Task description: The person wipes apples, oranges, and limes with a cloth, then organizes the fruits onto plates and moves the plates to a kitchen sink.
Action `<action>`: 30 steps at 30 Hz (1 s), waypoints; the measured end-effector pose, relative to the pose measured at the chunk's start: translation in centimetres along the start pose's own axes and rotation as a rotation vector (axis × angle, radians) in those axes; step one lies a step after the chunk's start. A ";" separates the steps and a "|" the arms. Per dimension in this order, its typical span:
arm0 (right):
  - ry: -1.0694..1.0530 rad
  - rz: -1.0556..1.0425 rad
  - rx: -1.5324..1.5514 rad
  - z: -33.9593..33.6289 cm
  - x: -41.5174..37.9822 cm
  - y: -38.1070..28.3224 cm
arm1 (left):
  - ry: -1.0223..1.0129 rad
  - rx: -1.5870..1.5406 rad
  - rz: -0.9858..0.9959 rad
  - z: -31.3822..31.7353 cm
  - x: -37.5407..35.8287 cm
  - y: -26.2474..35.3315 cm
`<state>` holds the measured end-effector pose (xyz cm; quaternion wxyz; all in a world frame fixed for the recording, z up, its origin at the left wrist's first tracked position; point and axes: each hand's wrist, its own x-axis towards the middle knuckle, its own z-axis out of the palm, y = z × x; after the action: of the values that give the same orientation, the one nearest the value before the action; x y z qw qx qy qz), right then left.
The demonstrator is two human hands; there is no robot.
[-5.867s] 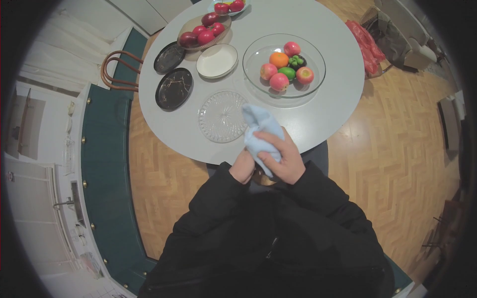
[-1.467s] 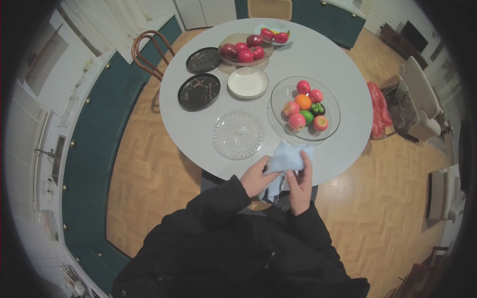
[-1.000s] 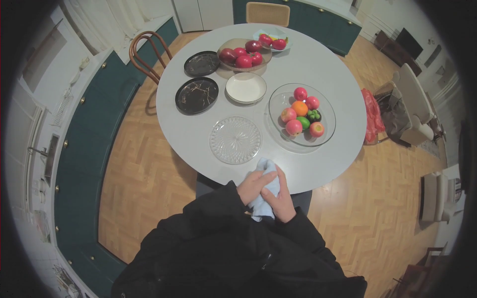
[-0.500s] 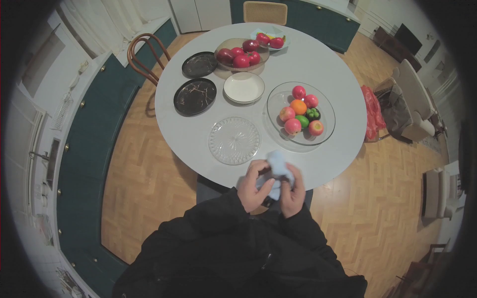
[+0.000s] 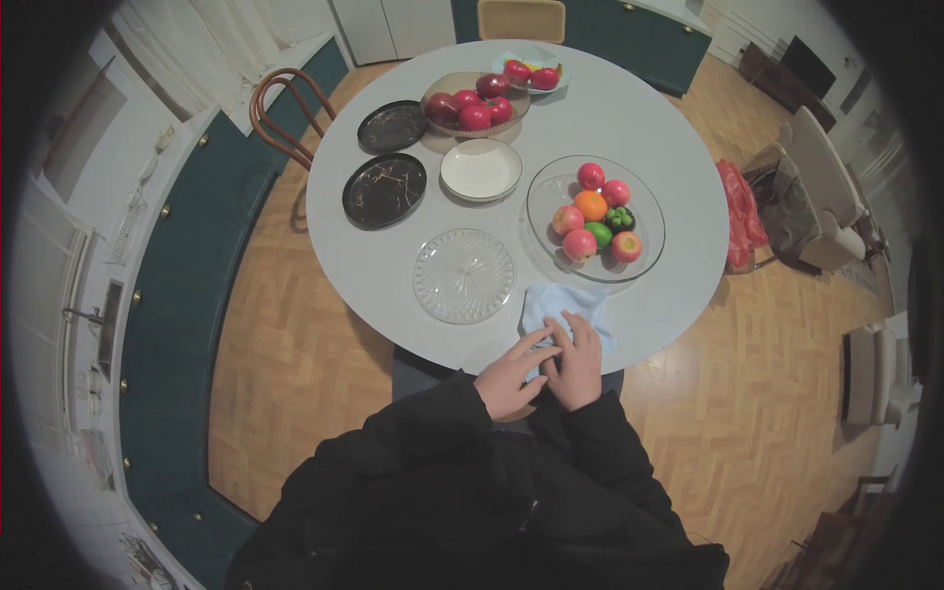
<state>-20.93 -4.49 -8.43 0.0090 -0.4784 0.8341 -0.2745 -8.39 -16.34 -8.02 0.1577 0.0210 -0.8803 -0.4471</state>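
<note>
A light blue cloth (image 5: 568,301) lies spread and a little wrinkled at the near edge of the round table (image 5: 379,280). My right hand (image 5: 575,366) rests over its lower part, fingers stretched out toward it. Beside it, my left hand (image 5: 513,380) has its fingers extended over the cloth's lower left side, their tips close to the right hand. Neither hand grips anything visible. Just beyond my left hand sits a clear patterned glass plate (image 5: 463,276). Past the cloth stands a clear glass bowl (image 5: 652,258) holding apples, an orange and green produce.
Farther back are a white dish (image 5: 481,170), two dark plates (image 5: 384,191), a ribbed bowl (image 5: 455,125) of red fruit and a small pale plate (image 5: 503,61) with red produce. A bentwood chair (image 5: 264,110) is at left, a red bag (image 5: 740,216) at right.
The cloth, bunched up between my hands before, now lies opened out on the table. My fingers have let it go and straightened above it.
</note>
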 end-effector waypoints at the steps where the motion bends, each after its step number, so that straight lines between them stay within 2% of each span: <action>1: 0.034 -0.022 -0.007 0.1 0.0 0.1 | -0.065 -0.016 -0.079 -0.6 0.1 0.7; 3: 0.089 -0.062 -0.018 0.4 0.4 0.4 | -0.156 -0.037 -0.196 -1.7 0.6 1.8; 6: 0.136 -0.073 -0.072 0.7 0.4 0.3 | -0.238 -0.047 -0.249 -2.5 0.8 3.0; 12: 0.172 -0.078 -0.085 0.5 0.4 0.1 | -0.258 -0.056 -0.267 -2.2 0.4 2.0; 15: 0.174 -0.081 -0.013 0.2 0.2 0.5 | -0.195 -0.018 -0.211 -1.6 -0.1 0.9; 18: 0.111 0.061 0.390 -1.4 0.3 0.8 | -0.181 0.034 -0.149 -1.4 0.0 0.5; 21: 0.308 -0.012 0.514 -6.7 1.9 -2.3 | -0.144 0.053 -0.055 -1.1 -0.4 -0.4; 23: 0.168 -0.112 0.931 -11.7 3.0 -5.8 | -0.106 0.043 -0.052 -0.7 -0.6 -0.8; 24: 0.138 -0.137 1.034 -13.5 3.5 -7.5 | -0.100 0.042 -0.048 -0.5 -0.6 -1.0; 27: -0.632 -0.942 1.743 -17.1 5.0 -12.5 | -0.074 0.024 -0.022 -0.3 -0.6 -1.9; 30: -0.940 -1.052 1.850 -20.2 3.2 -16.7 | -0.099 0.054 -0.024 -0.7 -0.5 -1.2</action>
<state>-15.03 -4.56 17.32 0.5481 -0.6313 -0.0717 -0.5440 -7.85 -17.52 -8.73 0.1080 0.0140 -0.8984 -0.4254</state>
